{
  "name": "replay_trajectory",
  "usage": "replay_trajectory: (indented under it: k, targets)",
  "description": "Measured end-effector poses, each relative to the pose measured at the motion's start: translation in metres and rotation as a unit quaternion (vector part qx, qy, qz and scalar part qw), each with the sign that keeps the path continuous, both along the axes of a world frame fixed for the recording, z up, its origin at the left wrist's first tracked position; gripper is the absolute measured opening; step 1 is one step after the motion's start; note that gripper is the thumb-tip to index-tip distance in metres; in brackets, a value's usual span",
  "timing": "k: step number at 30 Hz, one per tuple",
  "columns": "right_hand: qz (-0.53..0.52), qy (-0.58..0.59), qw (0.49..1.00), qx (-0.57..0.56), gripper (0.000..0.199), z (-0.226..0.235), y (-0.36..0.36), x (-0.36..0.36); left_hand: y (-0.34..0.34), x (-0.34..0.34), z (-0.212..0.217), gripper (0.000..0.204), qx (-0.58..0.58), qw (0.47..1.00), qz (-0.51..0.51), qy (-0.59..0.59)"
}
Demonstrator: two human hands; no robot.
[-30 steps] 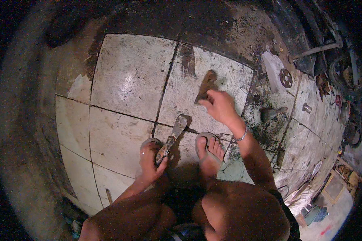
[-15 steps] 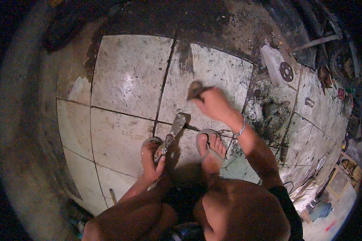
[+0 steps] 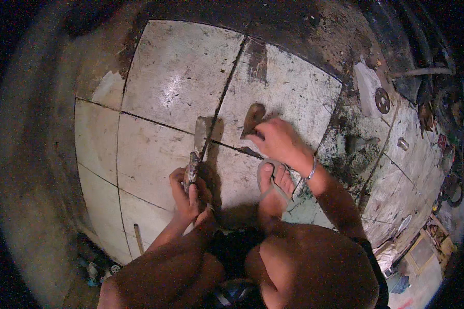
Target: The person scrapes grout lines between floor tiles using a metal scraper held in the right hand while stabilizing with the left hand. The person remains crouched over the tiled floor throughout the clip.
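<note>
My left hand (image 3: 191, 194) is closed round the lower end of a dirty, long flat-ended tool (image 3: 201, 135), whose pale grey end points away from me over the floor tiles. That hand is in front of my left foot, which is mostly hidden. Farther forward and to the right, my right hand (image 3: 283, 136) grips a brown piece with a rounded end (image 3: 253, 117) between thumb and fingers. Its exact kind is unclear. The piece is over a large white tile (image 3: 288, 85), and I cannot tell whether it touches. My right foot (image 3: 275, 185) in a sandal is just below this hand.
Black grime (image 3: 348, 154) covers tiles on the right. Beyond lie a dark disc with holes (image 3: 382, 100), a white scrap (image 3: 366, 85) and a small metal cylinder (image 3: 402, 144). A thin stick (image 3: 138, 238) is at lower left; a framed panel (image 3: 421, 253) is at lower right.
My left hand has swung its tool to the left, so it points more straight ahead. My right hand still grips the brown piece, now seen more lengthwise. The whole view has shifted slightly.
</note>
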State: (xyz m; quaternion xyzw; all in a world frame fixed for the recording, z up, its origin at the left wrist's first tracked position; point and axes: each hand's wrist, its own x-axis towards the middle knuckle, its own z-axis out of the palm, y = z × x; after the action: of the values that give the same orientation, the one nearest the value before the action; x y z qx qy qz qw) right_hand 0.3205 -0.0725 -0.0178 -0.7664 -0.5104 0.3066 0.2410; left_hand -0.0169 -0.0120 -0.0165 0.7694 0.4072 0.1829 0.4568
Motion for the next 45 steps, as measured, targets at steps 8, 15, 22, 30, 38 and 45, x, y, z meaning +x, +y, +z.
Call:
replay_trajectory:
  k: [8,15,22,30,38,45]
  targets:
    - [-0.056,-0.024,0.998,0.026,0.037,-0.007,0.009,-0.007,0.003,0.004,0.002,0.047,-0.005,1.000,0.002,-0.001]
    - [-0.052,-0.022,0.998,0.011,0.034,0.001,0.019,-0.017,0.002,-0.001,0.000,0.049,0.009,1.000,0.004,0.016]
    - [-0.065,-0.007,0.997,-0.039,0.030,-0.001,0.026,-0.024,0.002,-0.001,0.000,0.050,0.007,1.000,0.022,0.005]
    - [-0.162,-0.062,0.985,0.009,0.036,0.008,0.045,0.039,0.011,0.002,0.017,0.051,-0.023,1.000,-0.002,-0.008]
    - [-0.139,-0.051,0.986,0.078,0.035,-0.037,0.039,0.117,0.008,0.019,0.009,0.045,0.045,0.984,-0.169,0.019]
    - [-0.102,-0.077,0.991,0.049,0.033,-0.026,0.049,0.100,0.009,0.025,0.007,0.055,0.045,0.982,-0.177,0.034]
